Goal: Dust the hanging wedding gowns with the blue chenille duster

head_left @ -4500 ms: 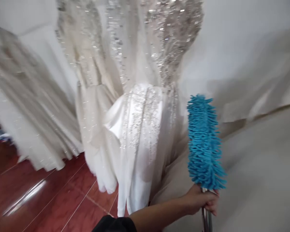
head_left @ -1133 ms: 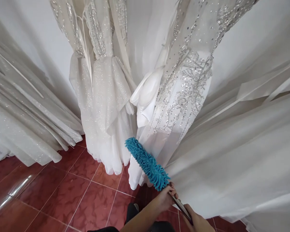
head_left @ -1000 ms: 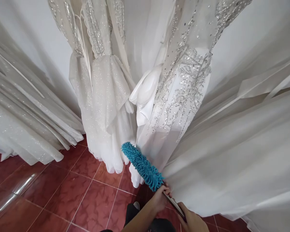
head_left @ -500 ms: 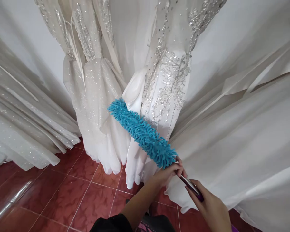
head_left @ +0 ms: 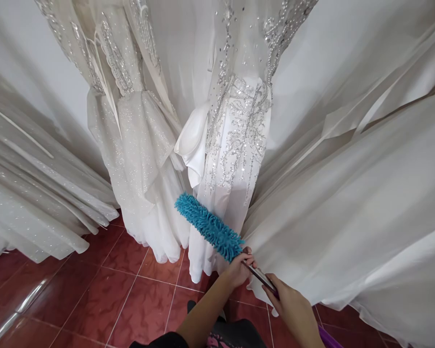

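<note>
A blue microfibre duster [head_left: 209, 227] lies slantwise against the lower skirt of a white beaded gown [head_left: 235, 145]. My left hand [head_left: 239, 269] is closed round the metal handle just below the blue head. My right hand [head_left: 290, 304] grips the same handle further down, near its purple end. The duster's tip points up and left, towards a glittery white gown [head_left: 141, 154].
More white gowns hang at the left [head_left: 32, 193] and a wide satin skirt [head_left: 348, 208] fills the right. The floor [head_left: 94, 299] is glossy red tile. A white wall stands behind the gowns.
The duster has swept down the beaded gown's skirt from about mid-height to near the hem. Both hands kept hold of the handle.
</note>
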`<state>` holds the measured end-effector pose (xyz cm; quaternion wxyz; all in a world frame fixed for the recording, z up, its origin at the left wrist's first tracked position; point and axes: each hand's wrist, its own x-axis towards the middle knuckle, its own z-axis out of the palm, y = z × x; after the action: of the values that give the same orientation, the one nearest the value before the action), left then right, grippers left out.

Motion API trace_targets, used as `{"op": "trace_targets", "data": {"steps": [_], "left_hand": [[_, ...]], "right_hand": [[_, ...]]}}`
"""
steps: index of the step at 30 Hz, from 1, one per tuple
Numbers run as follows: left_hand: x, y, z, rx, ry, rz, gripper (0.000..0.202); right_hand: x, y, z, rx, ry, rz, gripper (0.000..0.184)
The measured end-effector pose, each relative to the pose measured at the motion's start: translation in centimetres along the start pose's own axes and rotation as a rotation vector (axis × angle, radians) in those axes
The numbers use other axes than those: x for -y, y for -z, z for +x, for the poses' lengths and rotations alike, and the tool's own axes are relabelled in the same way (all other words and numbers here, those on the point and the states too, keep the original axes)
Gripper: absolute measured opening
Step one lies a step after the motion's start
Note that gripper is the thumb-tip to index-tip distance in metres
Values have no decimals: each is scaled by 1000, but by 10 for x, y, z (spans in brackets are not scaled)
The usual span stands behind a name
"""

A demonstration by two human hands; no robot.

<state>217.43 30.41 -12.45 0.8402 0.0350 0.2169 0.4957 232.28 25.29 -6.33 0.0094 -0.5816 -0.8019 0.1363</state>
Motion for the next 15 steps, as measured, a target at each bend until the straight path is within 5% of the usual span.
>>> {"op": "trace_targets", "data": {"steps": [4,7,15], "left_hand": [[10,33,-18,-111,13,-66,22],[9,35,-37,-124,-19,-96,22],[-25,-53,-33,201,-73,171,16]], "right_hand": [[13,-25,-3,99,14,-16,19],[20,-25,-7,125,47,14,19],[23,40,-22,-191,-37,133,22]]}}
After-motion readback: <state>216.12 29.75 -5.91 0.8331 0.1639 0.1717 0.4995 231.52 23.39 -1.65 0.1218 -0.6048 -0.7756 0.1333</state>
